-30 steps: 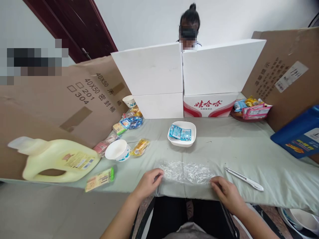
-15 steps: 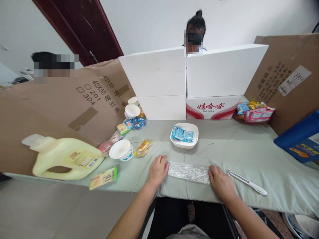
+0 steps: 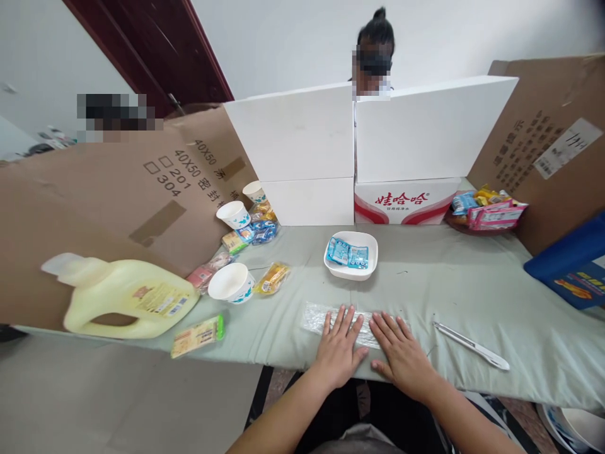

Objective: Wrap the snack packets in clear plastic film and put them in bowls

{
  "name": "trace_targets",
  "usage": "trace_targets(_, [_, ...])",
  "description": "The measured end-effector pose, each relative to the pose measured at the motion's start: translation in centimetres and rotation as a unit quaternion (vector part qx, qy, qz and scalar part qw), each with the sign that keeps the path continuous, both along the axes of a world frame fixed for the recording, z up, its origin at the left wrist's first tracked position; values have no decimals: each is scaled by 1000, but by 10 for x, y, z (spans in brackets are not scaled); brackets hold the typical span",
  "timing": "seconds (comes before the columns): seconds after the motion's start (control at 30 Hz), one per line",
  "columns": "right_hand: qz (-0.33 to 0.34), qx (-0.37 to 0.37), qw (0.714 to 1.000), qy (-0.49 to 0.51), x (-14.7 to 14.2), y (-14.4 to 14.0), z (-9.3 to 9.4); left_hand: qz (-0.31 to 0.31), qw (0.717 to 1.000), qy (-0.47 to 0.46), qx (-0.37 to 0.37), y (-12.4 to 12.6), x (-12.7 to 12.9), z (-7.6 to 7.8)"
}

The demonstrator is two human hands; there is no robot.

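A flat, folded strip of clear, crinkled plastic (image 3: 312,317) lies near the table's front edge. My left hand (image 3: 339,347) rests flat on its middle with the fingers spread. Beside it, my right hand (image 3: 397,349) presses flat on the strip's right part, fingers stretched out. Both hands cover much of the plastic. A white utility knife (image 3: 472,346) lies on the cloth to the right of my right hand. Beyond the strip stands a white square bowl (image 3: 350,274) holding blue packets (image 3: 348,253).
On the left are a pale yellow jug (image 3: 127,299), a packaged snack (image 3: 197,337), a paper bowl (image 3: 231,283) and a yellow packet (image 3: 273,279). White boxes (image 3: 293,139) wall the back. A snack-filled dish (image 3: 486,227) and blue container (image 3: 570,271) stand right. Two people are behind the boxes.
My hands have moved from the strip's two ends inward and now lie flat on top of it. On the far left, a stacked paper bowl has shifted left.
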State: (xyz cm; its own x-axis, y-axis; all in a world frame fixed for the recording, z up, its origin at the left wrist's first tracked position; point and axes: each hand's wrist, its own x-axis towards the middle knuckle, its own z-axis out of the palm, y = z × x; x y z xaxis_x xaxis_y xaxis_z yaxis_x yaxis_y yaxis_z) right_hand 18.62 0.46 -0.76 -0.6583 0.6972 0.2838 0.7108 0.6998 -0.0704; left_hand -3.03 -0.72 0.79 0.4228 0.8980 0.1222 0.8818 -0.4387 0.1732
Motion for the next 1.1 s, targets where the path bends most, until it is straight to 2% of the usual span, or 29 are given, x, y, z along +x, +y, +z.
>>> trace_targets(0.2, [-11,12,1000,-1,32,-24,7,102,994,21,18,9,-52,-8])
trace_targets(0.27, [-17,17,1000,-2,43,-33,7,120,992,23,19,12,-61,-9])
trace_targets(0.37, [-32,27,999,3,55,-45,4,152,987,14,43,12,-54,-5])
trace_targets(0.47, [-44,12,999,26,61,-55,4,182,979,-22,85,6,-27,1])
trace_targets(0.57, [-31,-20,998,58,63,-63,13,128,987,-65,75,-3,5,5])
trace_targets(0.67, [15,-17,996,91,66,-65,35,46,994,-83,45,-12,25,8])
trace_targets(0.77, [53,-48,988,137,66,-59,64,-51,994,-94,21,-18,28,12])
trace_targets(0.87, [66,-162,963,205,55,-42,85,-137,984,-110,-5,-19,22,16])
trace_targets(0.97, [11,-266,928,261,27,-12,86,-165,975,-146,-17,-18,18,15])
trace_targets(1.03, [-46,-277,922,267,3,12,78,-157,971,-178,-19,-17,17,13])
trace_targets(1.1, [-82,-261,932,238,-23,37,65,-147,968,-202,-19,-15,18,10])
